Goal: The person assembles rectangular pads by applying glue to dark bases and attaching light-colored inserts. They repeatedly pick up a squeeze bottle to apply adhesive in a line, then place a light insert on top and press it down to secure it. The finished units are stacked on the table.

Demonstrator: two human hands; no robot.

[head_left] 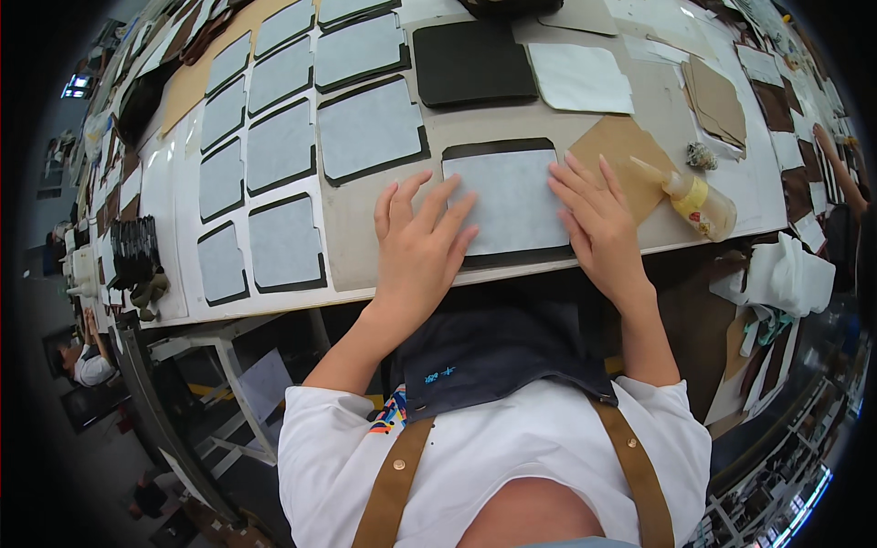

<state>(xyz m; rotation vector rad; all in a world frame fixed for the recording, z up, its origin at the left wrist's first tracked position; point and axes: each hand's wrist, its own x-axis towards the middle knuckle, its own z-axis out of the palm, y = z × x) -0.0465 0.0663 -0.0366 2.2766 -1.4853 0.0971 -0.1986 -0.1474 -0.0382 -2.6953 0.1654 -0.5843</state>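
Panel, pale with black edging, lies centre frame, left hand and right hand at its sides, fingers spread, unclenched, yellowish bottle frame right

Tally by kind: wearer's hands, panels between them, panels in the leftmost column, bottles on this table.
Left hand and right hand: 2
Black-edged grey panel between them: 1
Black-edged grey panels, leftmost column: 4
Yellow-banded bottle: 1
Total: 8
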